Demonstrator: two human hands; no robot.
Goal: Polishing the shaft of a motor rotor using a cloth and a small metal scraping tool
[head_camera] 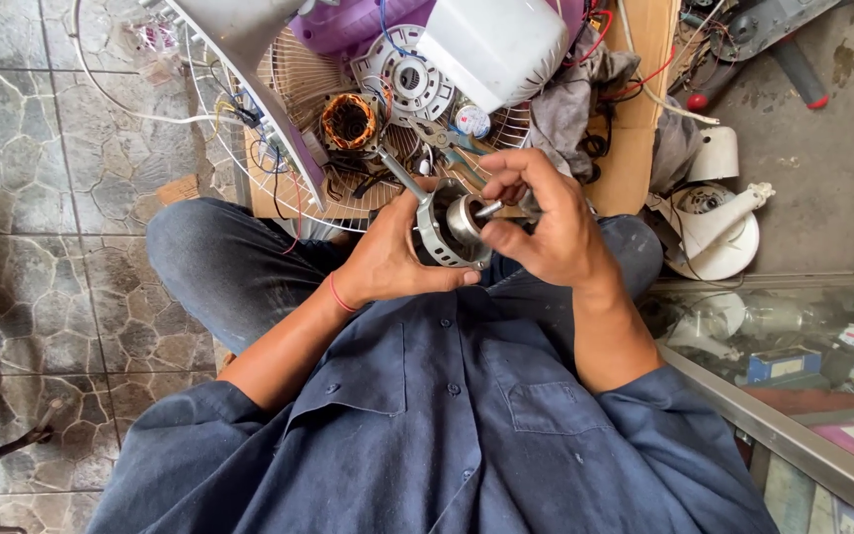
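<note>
Head view: fan motor parts held over the lap.

A grey metal motor bracket [434, 237] was held in the left hand [387, 259], fingers curled closed around its near rim. A steel rotor [466, 218] was seated in the bracket and pinched by its shaft in the right hand [546, 222], fingers closed. A copper-wound stator [350, 121] and white housing [494, 44] were noted farther away on a wire fan guard [294, 74].

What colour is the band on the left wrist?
Red: a thin band around the wrist of the left hand, seen in the head view.
</note>
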